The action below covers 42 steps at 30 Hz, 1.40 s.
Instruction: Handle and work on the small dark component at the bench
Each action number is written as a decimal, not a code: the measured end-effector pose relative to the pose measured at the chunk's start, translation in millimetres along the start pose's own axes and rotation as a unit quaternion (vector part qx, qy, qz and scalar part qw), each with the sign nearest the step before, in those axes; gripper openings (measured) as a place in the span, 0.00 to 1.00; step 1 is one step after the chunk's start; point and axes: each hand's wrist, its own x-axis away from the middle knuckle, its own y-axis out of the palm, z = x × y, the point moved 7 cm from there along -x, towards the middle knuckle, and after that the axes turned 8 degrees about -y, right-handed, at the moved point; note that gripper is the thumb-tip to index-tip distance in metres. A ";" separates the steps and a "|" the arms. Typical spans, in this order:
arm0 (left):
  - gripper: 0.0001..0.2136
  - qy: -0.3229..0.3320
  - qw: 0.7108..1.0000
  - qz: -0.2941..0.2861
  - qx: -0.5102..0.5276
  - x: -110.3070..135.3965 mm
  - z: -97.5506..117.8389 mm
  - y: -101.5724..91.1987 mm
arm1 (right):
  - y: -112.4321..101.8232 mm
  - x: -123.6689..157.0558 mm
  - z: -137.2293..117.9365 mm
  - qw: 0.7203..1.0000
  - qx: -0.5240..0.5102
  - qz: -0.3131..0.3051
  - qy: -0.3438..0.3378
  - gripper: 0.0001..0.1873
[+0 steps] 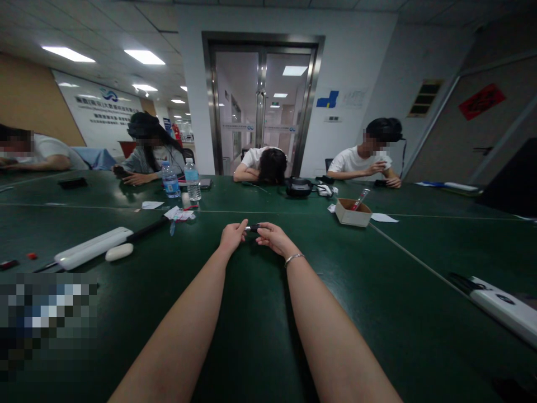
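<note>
Hard to see
The small dark thing [253, 228] between the left hand [232, 236] and right hand [272, 238] is too tiny to name, maybe a cap.

bare forearms, silver bracelet [293, 258]

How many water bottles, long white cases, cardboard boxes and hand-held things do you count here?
Water bottles: 2
Long white cases: 2
Cardboard box: 1
Small dark object pinched between left hand and right hand: 1
Total: 6

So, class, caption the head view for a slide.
Left hand and right hand pinch a small dark object above the green table.
</note>
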 end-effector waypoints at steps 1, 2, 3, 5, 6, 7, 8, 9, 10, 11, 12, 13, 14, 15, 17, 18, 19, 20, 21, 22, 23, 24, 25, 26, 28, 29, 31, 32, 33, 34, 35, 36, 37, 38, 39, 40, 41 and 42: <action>0.25 0.002 1.000 0.004 0.005 -0.7 -0.5 -0.4 | -0.1 -0.5 0.5 1.000 0.000 -0.001 0.001 0.11; 0.24 0.006 1.000 0.009 0.011 -1.3 -0.9 -0.7 | -0.1 -0.9 0.9 1.000 0.002 -0.001 0.002 0.10; 0.24 0.010 1.000 0.012 0.017 -1.8 -1.1 -0.7 | 0.2 -1.1 1.0 1.000 0.004 -0.001 0.002 0.09; 0.22 0.015 0.999 0.008 0.034 -2.2 -1.2 0.6 | 1.1 -1.2 0.6 1.000 0.012 -0.001 0.002 0.06; 0.21 0.016 0.999 0.001 0.045 -2.2 -1.1 1.9 | 1.4 -1.1 0.2 1.000 0.015 0.002 0.003 0.05; 0.19 0.015 0.998 -0.007 0.057 -2.0 -0.9 3.3 | 1.5 -0.8 -0.5 1.000 0.018 0.007 0.003 0.04; 0.18 0.018 0.997 -0.017 0.070 -1.7 -0.3 4.5 | 1.4 -0.6 -1.3 1.000 0.019 0.013 0.002 0.03; 0.16 0.025 0.996 -0.027 0.082 -1.2 1.2 5.6 | 1.4 -0.3 -2.0 1.000 0.019 0.018 0.003 0.03; 0.14 0.038 0.994 -0.035 0.094 -0.6 3.4 6.1 | 1.3 -0.1 -2.6 1.000 0.019 0.022 0.003 0.03; 0.13 0.057 0.992 -0.041 0.105 0.1 6.4 6.1 | 1.3 0.1 -3.0 1.000 0.019 0.024 0.004 0.04; 0.13 0.080 0.989 -0.046 0.116 1.0 9.9 5.7 | 1.4 0.2 -3.3 1.000 0.019 0.024 0.006 0.04; 0.12 0.103 0.985 -0.052 0.126 2.1 13.5 5.4 | 1.5 0.3 -3.4 1.000 0.020 0.023 0.007 0.05; 0.12 0.120 0.982 -0.059 0.134 3.1 16.3 5.3 | 1.6 0.3 -3.4 1.000 0.021 0.022 0.008 0.05; 0.13 0.126 0.980 -0.065 0.140 3.6 17.8 5.6 | 1.7 0.3 -3.5 1.000 0.021 0.021 0.007 0.05; 0.15 0.097 0.981 -0.072 0.150 2.9 15.8 7.2 | 2.0 0.2 -3.5 1.000 0.018 0.020 0.004 0.05; 0.16 0.068 0.984 -0.067 0.152 1.9 12.6 7.8 | 2.0 0.0 -3.4 1.000 0.017 0.020 0.002 0.05; 0.16 0.040 0.986 -0.058 0.150 1.1 9.3 7.9 | 2.1 -0.1 -3.2 1.000 0.015 0.020 0.001 0.06; 0.15 0.020 0.988 -0.049 0.143 0.7 6.8 8.1 | 2.3 -0.3 -2.9 1.000 0.015 0.019 0.000 0.06; 0.15 0.011 0.990 -0.042 0.132 0.6 5.8 8.3 | 2.5 -0.5 -2.5 1.000 0.017 0.017 0.000 0.06; 0.14 0.012 0.992 -0.039 0.121 0.7 6.1 8.6 | 2.8 -0.7 -2.2 1.000 0.019 0.014 0.000 0.07; 0.12 0.017 0.993 -0.039 0.114 0.9 7.1 9.2 | 3.0 -1.0 -1.9 1.000 0.022 0.012 0.000 0.07; 0.11 0.022 0.993 -0.041 0.112 1.1 8.0 9.6 | 3.2 -1.1 -1.6 1.000 0.024 0.010 0.001 0.07; 0.10 0.022 0.992 -0.044 0.117 1.3 8.4 10.0 | 3.3 -1.2 -1.4 1.000 0.026 0.008 0.002 0.08; 0.10 0.019 0.991 -0.048 0.127 1.3 8.3 10.4 | 3.4 -1.1 -1.4 1.000 0.027 0.007 0.003 0.08; 0.10 0.017 0.988 -0.056 0.142 1.5 8.5 11.1 | 3.9 -0.5 -1.9 1.000 0.026 0.006 0.004 0.08; 0.10 0.020 0.988 -0.057 0.145 1.6 8.9 11.2 | 4.2 -0.1 -2.4 1.000 0.025 0.005 0.004 0.07; 0.10 0.021 0.988 -0.055 0.145 1.6 8.9 11.1 | 4.9 0.9 -3.2 1.000 0.024 0.005 0.004 0.07; 0.10 0.016 0.988 -0.052 0.144 1.5 8.0 11.0 | 5.1 1.3 -3.5 1.000 0.023 0.005 0.005 0.07; 0.10 0.008 0.988 -0.052 0.146 1.4 6.8 11.2 | 5.4 1.6 -3.9 1.000 0.021 0.005 0.004 0.07; 0.11 0.003 0.987 -0.055 0.149 1.4 6.1 11.7 | 5.6 1.8 -4.1 1.000 0.020 0.004 0.003 0.07; 0.11 0.001 0.987 -0.057 0.151 1.6 6.0 11.9 | 5.9 1.8 -4.3 1.000 0.018 0.003 0.002 0.07; 0.11 0.005 0.987 -0.058 0.151 1.8 6.6 11.9 | 5.9 1.6 -4.2 1.000 0.018 0.002 0.002 0.07; 0.11 0.011 0.987 -0.057 0.147 2.0 7.4 11.6 | 5.8 1.4 -4.0 1.000 0.018 0.002 0.002 0.06; 0.11 0.016 0.988 -0.054 0.142 2.1 7.9 11.1 | 5.5 1.0 -3.5 1.000 0.017 0.002 0.003 0.06; 0.11 0.018 0.989 -0.051 0.137 2.0 7.9 10.8 | 5.1 0.6 -3.1 1.000 0.016 0.003 0.004 0.07; 0.11 0.017 0.990 -0.052 0.134 1.9 7.6 10.9 | 4.8 0.1 -2.6 1.000 0.014 0.003 0.005 0.07; 0.11 0.016 0.989 -0.053 0.135 1.8 7.2 11.1 | 4.6 -0.3 -2.1 1.000 0.013 0.002 0.005 0.07; 0.12 0.019 0.989 -0.056 0.137 1.9 7.4 11.5 | 4.6 -0.6 -1.7 1.000 0.012 -0.001 0.005 0.08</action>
